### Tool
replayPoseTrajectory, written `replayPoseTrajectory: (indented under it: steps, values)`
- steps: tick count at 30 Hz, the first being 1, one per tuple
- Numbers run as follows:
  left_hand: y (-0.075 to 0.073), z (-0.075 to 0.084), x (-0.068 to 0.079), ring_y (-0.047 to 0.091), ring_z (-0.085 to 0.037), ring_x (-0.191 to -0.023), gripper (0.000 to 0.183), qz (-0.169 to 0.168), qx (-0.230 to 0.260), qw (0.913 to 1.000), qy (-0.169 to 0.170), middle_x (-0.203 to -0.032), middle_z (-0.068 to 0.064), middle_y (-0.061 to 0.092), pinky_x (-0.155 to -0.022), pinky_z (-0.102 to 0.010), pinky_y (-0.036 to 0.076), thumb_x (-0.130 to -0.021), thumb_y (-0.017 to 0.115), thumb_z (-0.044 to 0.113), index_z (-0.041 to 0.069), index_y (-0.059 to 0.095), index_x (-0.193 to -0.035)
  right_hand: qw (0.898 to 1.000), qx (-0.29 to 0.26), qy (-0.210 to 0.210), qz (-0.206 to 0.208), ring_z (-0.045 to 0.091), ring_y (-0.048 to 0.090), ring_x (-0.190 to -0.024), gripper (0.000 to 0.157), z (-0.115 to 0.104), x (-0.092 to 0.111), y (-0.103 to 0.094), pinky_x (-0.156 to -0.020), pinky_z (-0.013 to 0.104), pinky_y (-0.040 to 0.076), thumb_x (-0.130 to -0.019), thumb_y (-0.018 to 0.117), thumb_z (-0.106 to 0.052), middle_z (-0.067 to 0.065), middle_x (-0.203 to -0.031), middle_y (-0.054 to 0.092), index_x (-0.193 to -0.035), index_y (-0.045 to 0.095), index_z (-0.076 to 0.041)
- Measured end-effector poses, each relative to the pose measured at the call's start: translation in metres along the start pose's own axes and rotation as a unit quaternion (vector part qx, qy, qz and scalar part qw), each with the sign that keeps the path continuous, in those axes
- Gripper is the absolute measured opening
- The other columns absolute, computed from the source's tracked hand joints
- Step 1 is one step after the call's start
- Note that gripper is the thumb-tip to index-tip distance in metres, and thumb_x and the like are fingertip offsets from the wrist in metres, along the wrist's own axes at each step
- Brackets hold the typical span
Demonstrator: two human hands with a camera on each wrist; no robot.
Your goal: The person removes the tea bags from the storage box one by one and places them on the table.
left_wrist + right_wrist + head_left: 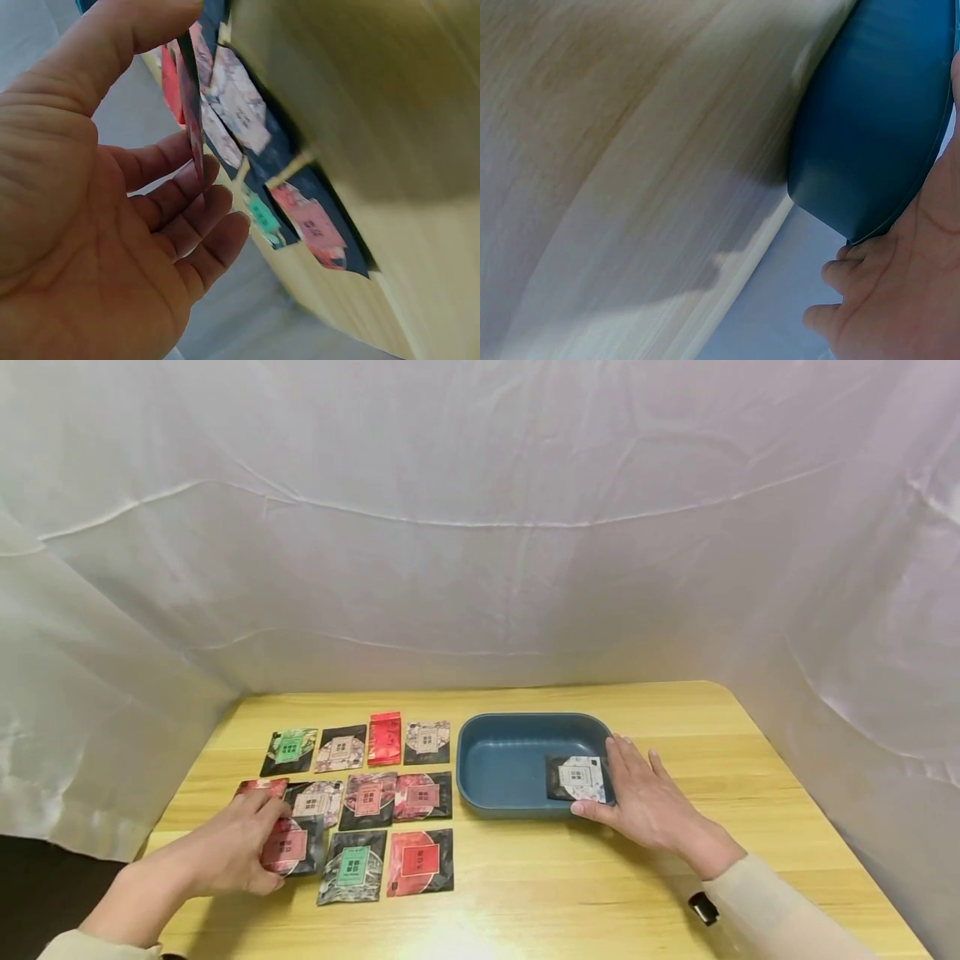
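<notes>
At the left of the table, my left hand [217,852] pinches a dark tea sachet [300,852] with a pinkish-red label between thumb and fingers. The left wrist view shows that held sachet [192,112] almost edge-on, tilted up off the others. My right hand [648,797] rests along the right end of a blue rectangular basin [483,810], fingers extended at the rim and thumb near its front corner. Inside the basin, toward the right, lies a black and white sachet [576,778]. In the right wrist view, the palm [907,292] lies against the basin's outer wall [862,142].
Several sachets lie in rows left of the basin, among them a green-labelled one [351,867], a red-labelled one [421,862] and a narrow red packet [385,740]. White cloth [510,568] hangs around the wooden table [570,893].
</notes>
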State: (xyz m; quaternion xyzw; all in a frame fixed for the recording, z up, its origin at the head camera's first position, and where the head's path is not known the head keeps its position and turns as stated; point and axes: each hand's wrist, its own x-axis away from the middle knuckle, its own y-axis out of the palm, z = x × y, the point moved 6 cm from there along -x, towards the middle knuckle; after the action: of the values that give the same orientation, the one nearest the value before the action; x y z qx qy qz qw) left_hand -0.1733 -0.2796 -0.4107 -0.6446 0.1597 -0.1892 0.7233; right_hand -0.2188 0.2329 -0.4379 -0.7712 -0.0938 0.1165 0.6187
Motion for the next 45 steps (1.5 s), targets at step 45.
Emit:
replayPoseTrajectory:
  steps: [45]
  values:
    - [0.009,0.018,-0.006,0.061,-0.037,-0.106,0.064,0.062,-0.053,0.9966,0.009,-0.111,-0.013,0.062,-0.09,-0.055,0.054,-0.074,0.093,0.031,0.001,0.064,-0.123,1.0,0.003,0.002,0.003,0.052,0.024,-0.156,0.124,0.001,0.001,0.001,-0.125,0.071,0.016,-0.092,0.053,-0.082,0.035,-0.169,0.02,-0.162,0.017,0.014]
